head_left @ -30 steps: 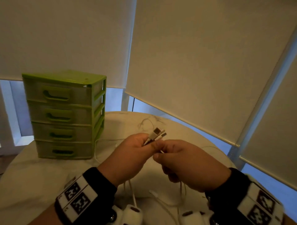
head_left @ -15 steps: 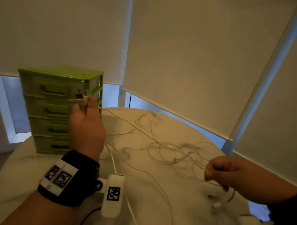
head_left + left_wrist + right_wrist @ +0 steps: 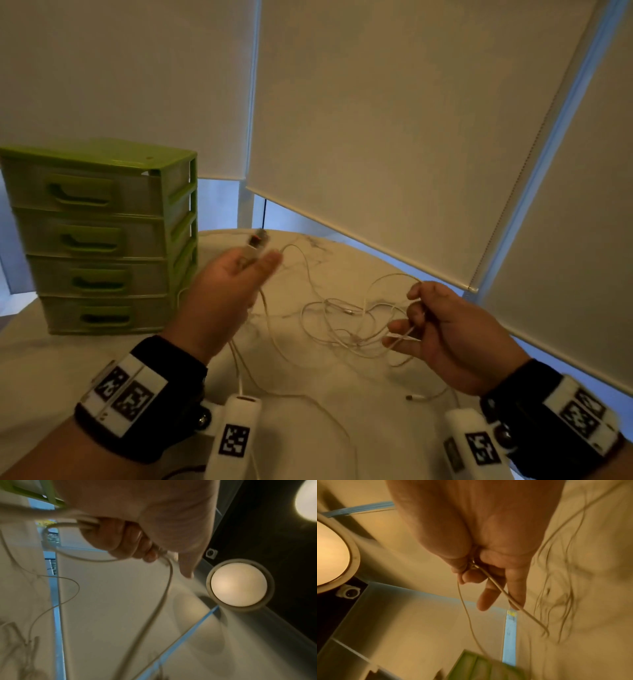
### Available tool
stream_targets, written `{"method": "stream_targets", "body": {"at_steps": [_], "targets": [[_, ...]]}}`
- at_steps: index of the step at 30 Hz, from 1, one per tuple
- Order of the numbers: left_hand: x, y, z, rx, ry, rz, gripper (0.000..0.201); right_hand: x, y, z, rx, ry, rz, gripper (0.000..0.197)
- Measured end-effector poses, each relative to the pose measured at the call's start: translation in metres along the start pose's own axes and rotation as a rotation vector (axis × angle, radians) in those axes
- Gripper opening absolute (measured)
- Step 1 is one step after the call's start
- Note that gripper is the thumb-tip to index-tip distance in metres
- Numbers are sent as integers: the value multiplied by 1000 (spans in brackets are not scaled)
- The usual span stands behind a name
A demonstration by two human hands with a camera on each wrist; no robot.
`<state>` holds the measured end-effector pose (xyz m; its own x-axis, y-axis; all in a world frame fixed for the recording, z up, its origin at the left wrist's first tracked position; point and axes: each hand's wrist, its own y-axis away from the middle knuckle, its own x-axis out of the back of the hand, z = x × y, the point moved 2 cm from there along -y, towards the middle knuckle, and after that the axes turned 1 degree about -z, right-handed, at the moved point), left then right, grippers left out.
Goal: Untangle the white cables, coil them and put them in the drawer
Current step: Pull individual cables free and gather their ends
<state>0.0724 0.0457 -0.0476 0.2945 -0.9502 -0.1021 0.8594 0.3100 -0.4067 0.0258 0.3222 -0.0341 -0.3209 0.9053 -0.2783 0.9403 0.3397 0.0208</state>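
1. Head view: the left hand, at frame centre-left, grips cable ends, with the connector plugs projecting past the fingertips toward the upper right.
2. Head view: the white cables lie in a loose tangle on the table at centre frame, long runs trending from lower left to right.
3. Head view: the right hand, at centre-right, pinches a cable loop; the lower fingers are extended.
4. Head view: the green drawer unit stands at the left, all four drawers closed.
5. Left wrist view: the left hand's fingers curl round cables that run down-frame.
6. Right wrist view: the right hand pinches a cable running toward the lower right.
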Motion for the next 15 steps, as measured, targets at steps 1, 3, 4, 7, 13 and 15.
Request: {"method": "stream_targets", "body": {"at_steps": [1, 3, 4, 7, 13, 15], "targets": [[-5, 4, -1, -15, -91, -61, 39, -10, 0, -1, 6, -10, -37, 28], [-16, 11, -3, -49, -183, -149, 43, -32, 0, -1, 7, 40, -150, 23], [-22, 15, -3, -60, -179, -179, 43, -43, 0, 0, 11, 117, -213, 22], [-41, 28, 2, -86, -123, -309, 39, -72, 3, 11, 90, 522, -305, 22], [-34, 24, 10, 10, -137, -389, 36, -89, 8, 11, 46, 480, -304, 24], [-29, 21, 12, -15, -152, -354, 29, -80, 13, 9, 12, 520, -390, 18]]}}
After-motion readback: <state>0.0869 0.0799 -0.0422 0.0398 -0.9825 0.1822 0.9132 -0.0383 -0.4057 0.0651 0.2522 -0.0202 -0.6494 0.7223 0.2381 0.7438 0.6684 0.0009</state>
